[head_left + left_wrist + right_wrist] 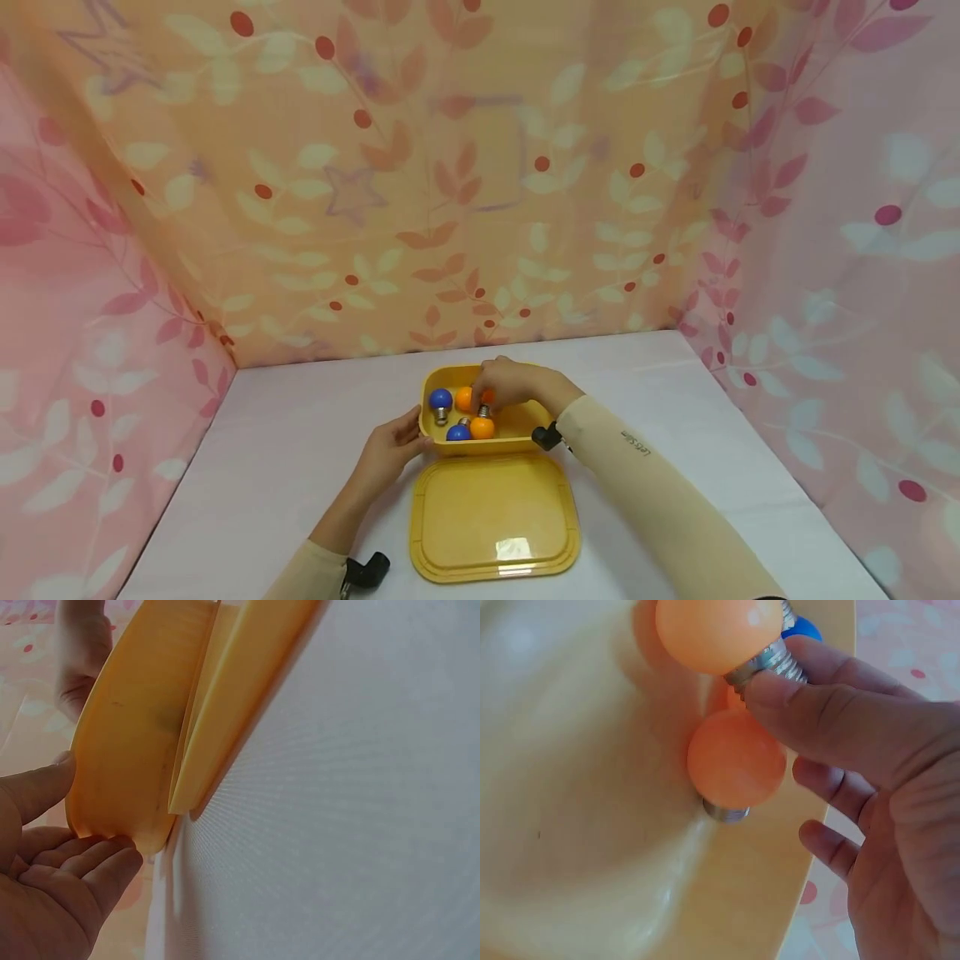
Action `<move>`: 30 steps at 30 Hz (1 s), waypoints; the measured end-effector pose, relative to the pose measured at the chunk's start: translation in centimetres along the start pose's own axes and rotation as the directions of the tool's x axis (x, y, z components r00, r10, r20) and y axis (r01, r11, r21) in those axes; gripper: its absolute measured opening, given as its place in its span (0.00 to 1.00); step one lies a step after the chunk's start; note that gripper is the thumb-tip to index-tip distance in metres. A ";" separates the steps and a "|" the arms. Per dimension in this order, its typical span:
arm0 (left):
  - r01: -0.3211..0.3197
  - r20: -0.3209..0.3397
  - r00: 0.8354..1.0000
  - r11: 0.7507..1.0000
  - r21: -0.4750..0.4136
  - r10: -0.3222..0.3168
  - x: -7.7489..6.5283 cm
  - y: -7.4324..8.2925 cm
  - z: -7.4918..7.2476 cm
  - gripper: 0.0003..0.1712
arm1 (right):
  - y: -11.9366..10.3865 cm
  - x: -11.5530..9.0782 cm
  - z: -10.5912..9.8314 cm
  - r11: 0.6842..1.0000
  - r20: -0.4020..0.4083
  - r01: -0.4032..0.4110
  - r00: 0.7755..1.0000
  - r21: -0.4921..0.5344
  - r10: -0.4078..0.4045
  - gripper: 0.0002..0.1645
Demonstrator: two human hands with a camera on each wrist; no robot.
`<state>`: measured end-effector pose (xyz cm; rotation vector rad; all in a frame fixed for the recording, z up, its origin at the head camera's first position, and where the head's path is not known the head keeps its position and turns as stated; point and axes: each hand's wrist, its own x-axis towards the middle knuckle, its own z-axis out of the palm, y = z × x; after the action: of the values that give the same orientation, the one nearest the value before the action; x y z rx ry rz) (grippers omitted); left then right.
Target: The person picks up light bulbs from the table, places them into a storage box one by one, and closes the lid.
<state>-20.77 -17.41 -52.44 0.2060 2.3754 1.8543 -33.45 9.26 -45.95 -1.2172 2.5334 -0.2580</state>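
1. On the table (292,442), our yellow box (495,448) sits toward the far edge.
2. The lid (495,517) lies on the box's near-edge side; we should reach over it cleanly.
3. Our left hand (390,446) rests loosely spread fingers against the box's left-edge end; light bracing should suffice.
4. Our right hand (510,382) pinches between thumb and index, other fingers apart.
5. Inside the box, we best hold this orange bulb (718,634) by its screw base (761,665).

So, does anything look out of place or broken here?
Nothing looks spilled or broken among the bulbs in the yellow box. The only oddity: faint purple stars on the backdrop, which don't match its printed leaves.
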 end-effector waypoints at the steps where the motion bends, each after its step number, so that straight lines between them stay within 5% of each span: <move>1: -0.007 0.007 1.000 1.000 -0.003 0.007 0.1 0.0 0.2 0.42 | 0.1 -0.2 0.0 1.000 -0.003 -0.004 1.000 -0.002 0.004 0.15; 16: -0.013 0.008 1.000 1.000 0.022 0.013 0.0 0.1 0.1 0.42 | -0.4 -0.6 -1.2 0.999 -0.077 0.025 0.997 0.040 -0.022 0.17; 23: 0.000 -0.001 1.000 0.999 0.034 0.000 0.3 0.3 -0.1 0.42 | -0.2 -2.6 -2.5 0.991 -0.162 0.100 0.983 0.090 -0.084 0.18; 30: 0.008 -0.004 1.000 1.000 0.027 -0.008 0.0 0.3 0.1 0.42 | 0.3 -4.9 -2.9 0.987 -0.257 0.054 0.966 0.154 -0.012 0.19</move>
<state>-20.78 -17.24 -52.12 0.1951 2.4017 1.8219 -31.84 13.36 -42.30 -1.2332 2.6446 -0.6527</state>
